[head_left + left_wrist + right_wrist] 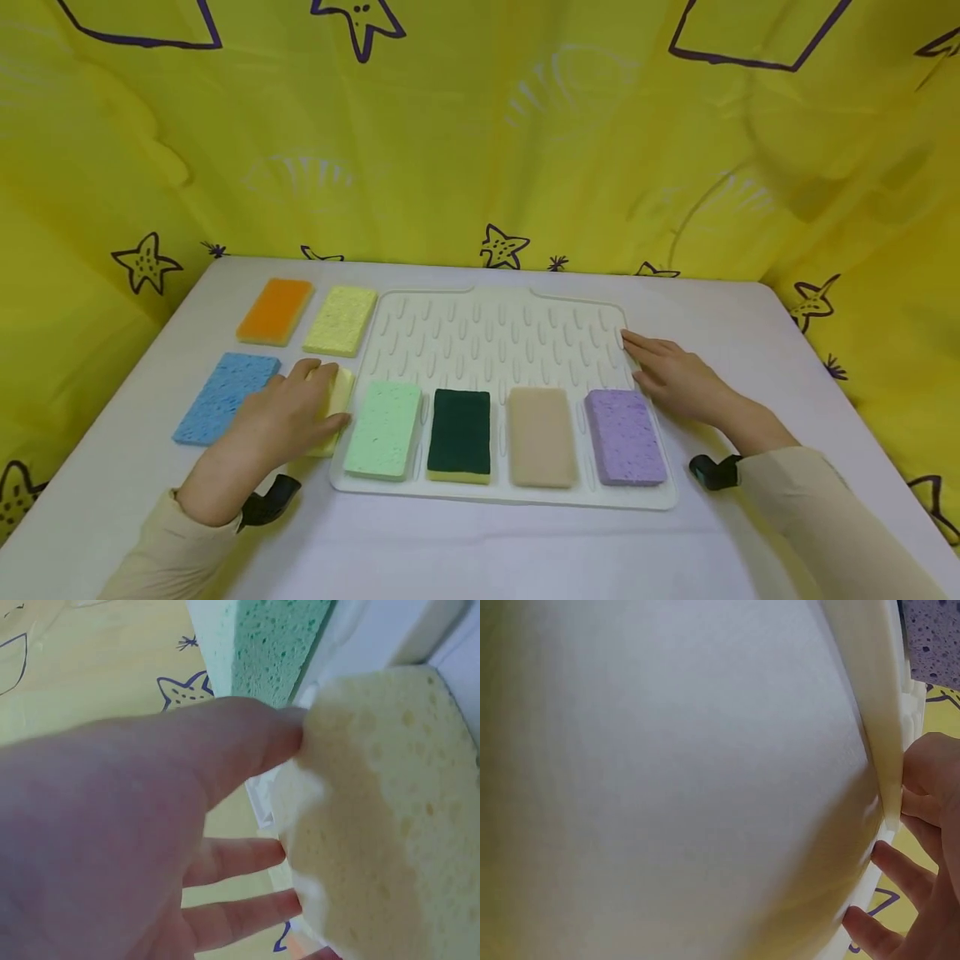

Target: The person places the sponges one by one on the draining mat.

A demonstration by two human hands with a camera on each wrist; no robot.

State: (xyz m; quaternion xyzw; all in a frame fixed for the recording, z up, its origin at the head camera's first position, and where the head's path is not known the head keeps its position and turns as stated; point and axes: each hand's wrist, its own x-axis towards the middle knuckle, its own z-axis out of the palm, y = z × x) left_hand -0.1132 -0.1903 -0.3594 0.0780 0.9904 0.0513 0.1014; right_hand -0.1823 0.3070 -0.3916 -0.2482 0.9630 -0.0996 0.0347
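Note:
My left hand is over a pale yellow sponge on the table, just left of the white ridged tray. In the left wrist view the thumb and fingertips bear on the edges of this sponge. A row on the tray's near half holds a mint green sponge, a dark green scouring sponge, a beige sponge and a purple sponge. At the tray's right edge rests my right hand, its fingertips touching the rim in the right wrist view.
Left of the tray lie an orange sponge, a light yellow sponge and a blue sponge, the last partly behind my left hand. A yellow curtain with sea drawings hangs around the white table.

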